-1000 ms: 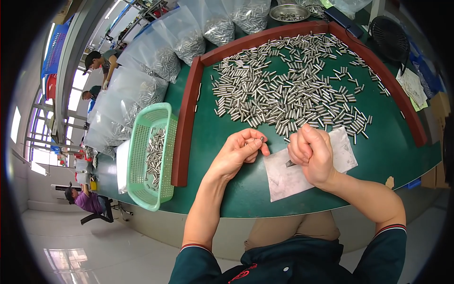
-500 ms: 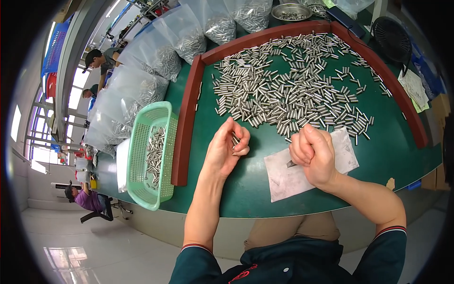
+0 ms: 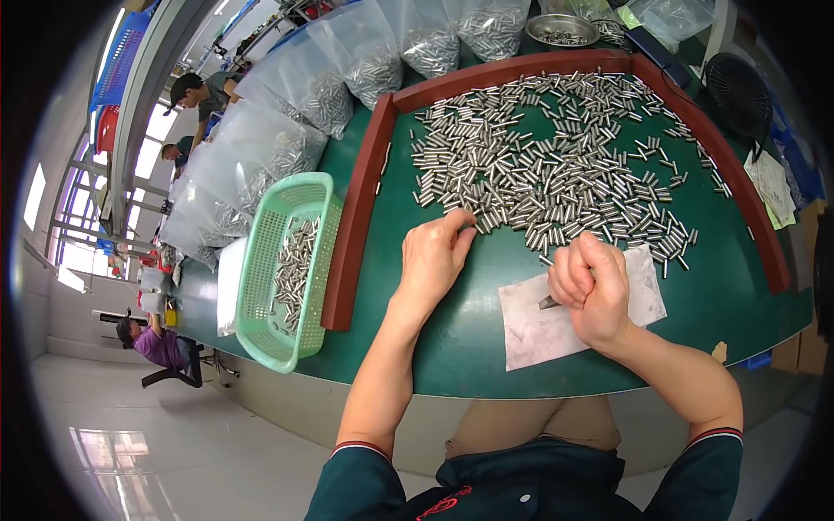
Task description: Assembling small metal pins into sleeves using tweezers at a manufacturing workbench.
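Many short, shiny metal pins [image 3: 556,165] lie in a loose pile on the green table. My left hand [image 3: 434,256] is palm down at the pile's near left edge. Its fingers and thumb are curled together around metal pins, mostly hidden by the hand. My right hand [image 3: 595,291] is closed in a loose fist above a smudged white sheet [image 3: 534,339]. What the right fingers hold is hidden. Beside that fist, over the sheet, a small dark pointed piece [image 3: 549,302] shows; whether it is in the hand or on the sheet I cannot tell.
A reddish-brown wooden rail [image 3: 352,217] borders the pile. Left of it stands a green basket [image 3: 304,334] with more pins. Clear bags of pins [image 3: 365,65] line the back left, and a metal bowl [image 3: 563,30] and black fan [image 3: 737,91] stand at the back right.
My left hand has turned from palm inward, with pins showing in its fingers, to palm down, and moved to the pile's edge. My right hand stays closed over the sheet. The view has shifted slightly.
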`<act>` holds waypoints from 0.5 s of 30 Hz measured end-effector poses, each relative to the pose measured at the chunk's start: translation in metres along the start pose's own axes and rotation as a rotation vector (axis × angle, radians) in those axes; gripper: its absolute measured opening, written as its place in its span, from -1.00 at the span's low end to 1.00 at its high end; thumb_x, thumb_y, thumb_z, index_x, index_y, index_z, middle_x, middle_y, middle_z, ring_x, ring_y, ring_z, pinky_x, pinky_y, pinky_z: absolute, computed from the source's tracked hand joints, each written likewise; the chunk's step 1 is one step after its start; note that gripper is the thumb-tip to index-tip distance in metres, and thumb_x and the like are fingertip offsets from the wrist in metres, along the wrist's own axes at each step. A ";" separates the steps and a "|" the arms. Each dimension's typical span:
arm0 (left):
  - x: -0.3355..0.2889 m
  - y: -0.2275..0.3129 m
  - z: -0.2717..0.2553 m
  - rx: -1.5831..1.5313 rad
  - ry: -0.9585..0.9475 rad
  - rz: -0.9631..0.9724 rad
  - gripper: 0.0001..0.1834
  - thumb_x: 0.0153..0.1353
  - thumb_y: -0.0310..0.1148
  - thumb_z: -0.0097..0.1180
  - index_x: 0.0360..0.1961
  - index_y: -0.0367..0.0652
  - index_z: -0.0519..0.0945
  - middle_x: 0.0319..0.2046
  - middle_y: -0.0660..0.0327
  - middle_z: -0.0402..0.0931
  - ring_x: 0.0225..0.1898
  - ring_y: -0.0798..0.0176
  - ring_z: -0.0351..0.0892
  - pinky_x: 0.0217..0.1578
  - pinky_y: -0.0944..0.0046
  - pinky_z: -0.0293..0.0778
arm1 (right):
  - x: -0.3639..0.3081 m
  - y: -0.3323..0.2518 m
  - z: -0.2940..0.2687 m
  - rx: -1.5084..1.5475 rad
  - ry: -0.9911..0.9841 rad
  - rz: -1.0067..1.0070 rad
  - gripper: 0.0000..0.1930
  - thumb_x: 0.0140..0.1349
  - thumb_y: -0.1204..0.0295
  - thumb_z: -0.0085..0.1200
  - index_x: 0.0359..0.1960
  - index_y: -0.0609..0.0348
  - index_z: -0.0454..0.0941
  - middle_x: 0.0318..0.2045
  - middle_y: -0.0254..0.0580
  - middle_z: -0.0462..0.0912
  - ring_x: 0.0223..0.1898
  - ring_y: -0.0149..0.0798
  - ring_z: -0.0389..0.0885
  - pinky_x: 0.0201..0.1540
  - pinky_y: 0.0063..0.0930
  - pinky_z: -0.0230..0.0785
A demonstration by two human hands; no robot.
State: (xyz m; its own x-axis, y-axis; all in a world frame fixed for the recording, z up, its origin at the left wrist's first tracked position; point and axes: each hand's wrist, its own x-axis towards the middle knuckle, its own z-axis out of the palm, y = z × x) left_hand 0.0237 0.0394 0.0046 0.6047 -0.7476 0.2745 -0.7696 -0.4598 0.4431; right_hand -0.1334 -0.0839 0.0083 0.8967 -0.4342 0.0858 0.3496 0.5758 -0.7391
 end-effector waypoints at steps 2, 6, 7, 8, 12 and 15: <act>0.001 0.003 -0.003 0.004 -0.054 -0.006 -0.89 -0.07 -0.47 0.12 -0.45 -0.16 0.50 -0.80 0.14 0.33 -0.73 0.11 0.36 -0.65 0.20 0.24 | 0.001 0.001 -0.001 0.011 0.001 0.001 -0.56 0.25 0.30 -0.37 -0.83 0.09 0.04 -0.87 -0.36 0.12 -0.80 -0.54 -0.03 -0.73 -0.65 -0.16; 0.000 0.000 -0.007 -0.039 -0.163 0.003 -0.89 -0.05 -0.45 0.12 -0.48 -0.20 0.46 -0.79 0.17 0.33 -0.73 0.17 0.34 -0.66 0.24 0.23 | 0.000 -0.001 0.001 0.007 0.005 0.001 -0.55 0.25 0.29 -0.37 -0.83 0.09 0.05 -0.87 -0.37 0.12 -0.80 -0.54 -0.04 -0.73 -0.65 -0.16; -0.001 -0.001 -0.007 -0.064 -0.193 0.035 -0.88 -0.03 -0.43 0.11 -0.50 -0.22 0.44 -0.78 0.21 0.34 -0.74 0.23 0.32 -0.68 0.29 0.21 | 0.000 -0.001 0.002 0.007 0.004 0.000 -0.55 0.25 0.29 -0.37 -0.83 0.09 0.05 -0.87 -0.37 0.12 -0.80 -0.54 -0.04 -0.73 -0.65 -0.16; -0.002 -0.001 -0.006 -0.067 -0.193 0.038 -0.88 -0.03 -0.43 0.11 -0.50 -0.22 0.44 -0.78 0.21 0.34 -0.74 0.23 0.32 -0.68 0.29 0.21 | 0.000 -0.001 0.002 0.011 0.012 0.010 -0.55 0.25 0.29 -0.37 -0.83 0.09 0.05 -0.87 -0.37 0.12 -0.80 -0.54 -0.04 -0.73 -0.65 -0.16; -0.008 -0.005 -0.010 -1.488 -0.440 -0.508 -0.86 0.08 -0.38 0.06 -0.50 -0.16 0.38 -0.64 0.33 0.28 -0.71 0.58 0.02 -0.72 0.59 -0.02 | -0.001 -0.001 -0.002 0.019 -0.003 0.020 -0.55 0.26 0.29 -0.36 -0.83 0.09 0.06 -0.86 -0.38 0.12 -0.80 -0.54 -0.04 -0.74 -0.65 -0.16; -0.009 -0.004 -0.010 -1.709 -0.483 -0.606 -0.87 0.08 -0.40 0.05 -0.49 -0.16 0.37 -0.59 0.23 0.33 -0.71 0.60 -0.01 -0.72 0.63 -0.03 | 0.000 0.000 0.000 0.030 0.009 0.023 -0.55 0.26 0.29 -0.36 -0.83 0.09 0.06 -0.86 -0.38 0.12 -0.80 -0.54 -0.04 -0.74 -0.65 -0.17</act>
State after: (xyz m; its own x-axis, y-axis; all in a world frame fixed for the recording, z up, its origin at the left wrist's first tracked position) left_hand 0.0233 0.0533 0.0086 0.3445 -0.8811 -0.3239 0.6918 0.0050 0.7221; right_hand -0.1336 -0.0834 0.0086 0.9022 -0.4268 0.0629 0.3370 0.6061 -0.7204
